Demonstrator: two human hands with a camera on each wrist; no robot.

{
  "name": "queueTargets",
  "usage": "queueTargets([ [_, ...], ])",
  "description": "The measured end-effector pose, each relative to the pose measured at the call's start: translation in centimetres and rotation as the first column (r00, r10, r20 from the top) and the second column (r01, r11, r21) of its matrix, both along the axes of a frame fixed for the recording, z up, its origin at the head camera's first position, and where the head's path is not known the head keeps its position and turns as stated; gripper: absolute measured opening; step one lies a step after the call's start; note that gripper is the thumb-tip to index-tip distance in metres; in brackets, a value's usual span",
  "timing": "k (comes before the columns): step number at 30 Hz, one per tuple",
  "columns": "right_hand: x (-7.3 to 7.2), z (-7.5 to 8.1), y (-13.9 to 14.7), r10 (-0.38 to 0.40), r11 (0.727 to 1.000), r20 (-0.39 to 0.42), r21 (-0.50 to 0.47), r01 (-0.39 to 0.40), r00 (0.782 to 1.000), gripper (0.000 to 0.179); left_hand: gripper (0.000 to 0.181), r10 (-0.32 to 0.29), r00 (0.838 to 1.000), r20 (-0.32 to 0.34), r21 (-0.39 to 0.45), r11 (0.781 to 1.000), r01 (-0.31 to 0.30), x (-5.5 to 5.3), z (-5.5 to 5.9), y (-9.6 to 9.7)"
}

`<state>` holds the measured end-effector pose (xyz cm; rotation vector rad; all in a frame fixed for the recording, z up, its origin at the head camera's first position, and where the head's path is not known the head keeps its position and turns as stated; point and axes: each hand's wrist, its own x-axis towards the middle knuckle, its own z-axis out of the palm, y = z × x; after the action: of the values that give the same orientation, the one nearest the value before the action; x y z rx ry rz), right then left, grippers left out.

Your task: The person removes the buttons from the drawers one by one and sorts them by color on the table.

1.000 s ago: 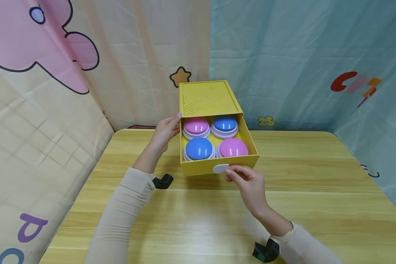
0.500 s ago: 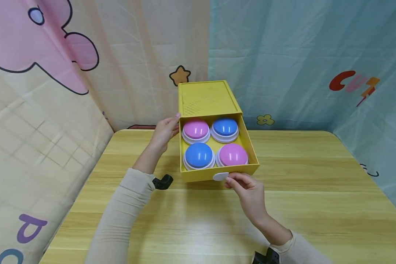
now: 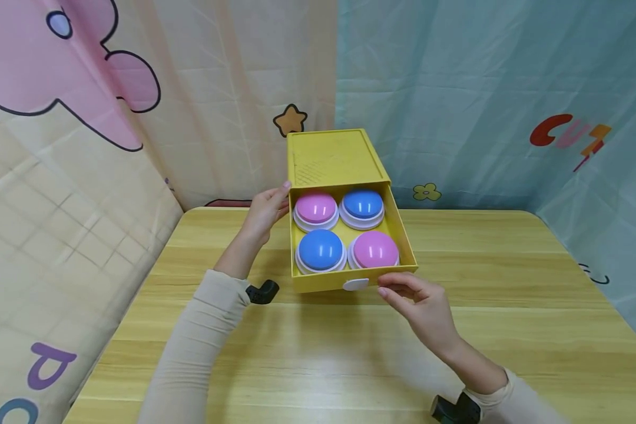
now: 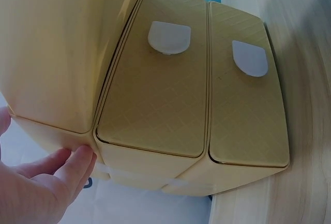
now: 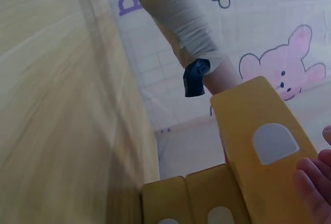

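A yellow drawer cabinet [image 3: 336,156] stands at the back of the table, its top drawer [image 3: 318,285] pulled out. Inside lie several dome-shaped buttons on white bases: a blue dome [image 3: 320,249] front left, a pink dome [image 3: 376,249] front right, a pink dome [image 3: 316,208] back left, a blue dome [image 3: 363,204] back right. My left hand [image 3: 265,215] rests against the cabinet's left side, fingers extended near the top corner. My right hand [image 3: 424,306] is just right of the white pull tab [image 3: 355,285], off it, with loosely bent fingers holding nothing.
Two lower drawers, a middle one [image 4: 150,94] and a bottom one [image 4: 248,110], are closed, each with a white tab. The wooden table [image 3: 307,353] extends in front. A printed cloth curtain [image 3: 456,94] hangs close behind.
The top drawer came slightly further out toward me, then stopped. My right hand let go of its white tab and shifted right. The left hand stays in place.
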<state>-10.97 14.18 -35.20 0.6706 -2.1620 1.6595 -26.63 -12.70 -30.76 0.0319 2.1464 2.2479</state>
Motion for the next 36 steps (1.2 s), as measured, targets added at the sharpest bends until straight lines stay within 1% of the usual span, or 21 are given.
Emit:
queueTargets([
  [3, -0.2, 1.9, 1.1, 0.02, 0.998, -0.076, 0.054, -0.016, 0.997, 0.023, 0.053, 0.0, 1.0, -0.002, 0.002, 1.0, 0.0, -0.1, 0.0, 0.0],
  [5, -0.6, 3.3, 1.7, 0.041, 0.996, -0.126, 0.087, -0.03, 0.991, 0.026, 0.053, 0.0, 1.0, -0.003, 0.005, 1.0, 0.0, -0.1, 0.0, 0.0],
  [7, -1.2, 4.7, 2.2, 0.057, 0.99, -0.175, 0.136, -0.033, 0.983, 0.031, 0.053, 0.0, 1.0, -0.004, 0.008, 1.0, 0.0, -0.1, 0.0, 0.0],
  [9, -2.1, 5.9, 2.7, 0.085, 0.98, -0.191, 0.191, -0.047, 0.978, 0.034, 0.053, 0.0, 1.0, -0.003, 0.006, 1.0, 0.0, -0.1, 0.1, 0.0],
  [10, -2.6, 6.4, 3.0, 0.101, 0.973, -0.186, 0.223, -0.058, 0.977, 0.036, 0.053, 0.002, 1.0, -0.002, 0.002, 1.0, -0.002, -0.1, 0.1, 0.0],
  [12, -3.7, 7.4, 3.3, 0.138, 0.953, -0.15, 0.289, -0.09, 0.979, 0.041, 0.054, 0.003, 1.0, 0.001, 0.001, 1.0, -0.003, -0.1, 0.2, 0.0],
  [14, -4.9, 8.2, 3.6, 0.168, 0.923, -0.073, 0.361, -0.131, 0.983, 0.047, 0.055, -0.002, 1.0, -0.001, -0.001, 1.0, 0.002, -0.2, 0.2, 0.0],
  [16, -6.1, 8.9, 3.8, 0.186, 0.883, 0.008, 0.436, -0.171, 0.983, 0.054, 0.056, -0.004, 1.0, -0.003, -0.001, 1.0, 0.004, -0.2, 0.2, 0.0],
  [18, -7.1, 9.4, 3.9, 0.206, 0.834, 0.083, 0.506, -0.219, 0.975, 0.06, 0.057, -0.006, 1.0, -0.004, 0.001, 1.0, 0.006, -0.3, 0.2, 0.0],
  [21, -8.4, 9.7, 3.8, 0.254, 0.753, 0.171, 0.583, -0.305, 0.952, 0.068, 0.056, -0.002, 1.0, 0.0, -0.001, 1.0, 0.002, -0.3, 0.2, 0.0],
  [23, -8.9, 9.7, 3.5, 0.296, 0.693, 0.204, 0.626, -0.357, 0.933, 0.071, 0.056, 0.0, 1.0, 0.001, 0.0, 1.0, 0.0, -0.3, 0.1, -0.1],
  [24, -9.1, 9.6, 3.3, 0.315, 0.664, 0.215, 0.646, -0.377, 0.924, 0.073, 0.055, 0.003, 1.0, 0.002, 0.003, 1.0, -0.003, -0.3, 0.1, 0.0],
  [26, -9.5, 9.5, 3.0, 0.351, 0.612, 0.243, 0.671, -0.418, 0.904, 0.074, 0.054, 0.005, 1.0, -0.001, 0.008, 1.0, -0.005, -0.1, 0.0, 0.0],
  [29, -9.8, 9.5, 2.6, 0.389, 0.538, 0.251, 0.72, -0.439, 0.886, 0.073, 0.054, 0.005, 1.0, -0.002, 0.011, 1.0, -0.005, 0.0, 0.0, 0.1],
  [31, -9.9, 9.5, 2.4, 0.401, 0.497, 0.253, 0.747, -0.441, 0.881, 0.074, 0.053, 0.005, 1.0, -0.004, 0.009, 1.0, -0.005, 0.0, 0.0, 0.1],
  [32, -10.0, 9.5, 2.2, 0.403, 0.475, 0.246, 0.767, -0.431, 0.882, 0.074, 0.053, 0.005, 1.0, -0.006, 0.009, 1.0, -0.005, 0.0, 0.0, 0.1],
  [35, -10.1, 9.2, 1.8, 0.421, 0.43, 0.231, 0.801, -0.417, 0.877, 0.074, 0.052, 0.009, 1.0, -0.007, 0.005, 1.0, -0.009, 0.0, -0.1, 0.1],
  [36, -10.1, 9.1, 1.7, 0.427, 0.419, 0.224, 0.809, -0.412, 0.876, 0.073, 0.052, 0.01, 1.0, -0.008, 0.004, 1.0, -0.01, 0.0, -0.1, 0.1],
])
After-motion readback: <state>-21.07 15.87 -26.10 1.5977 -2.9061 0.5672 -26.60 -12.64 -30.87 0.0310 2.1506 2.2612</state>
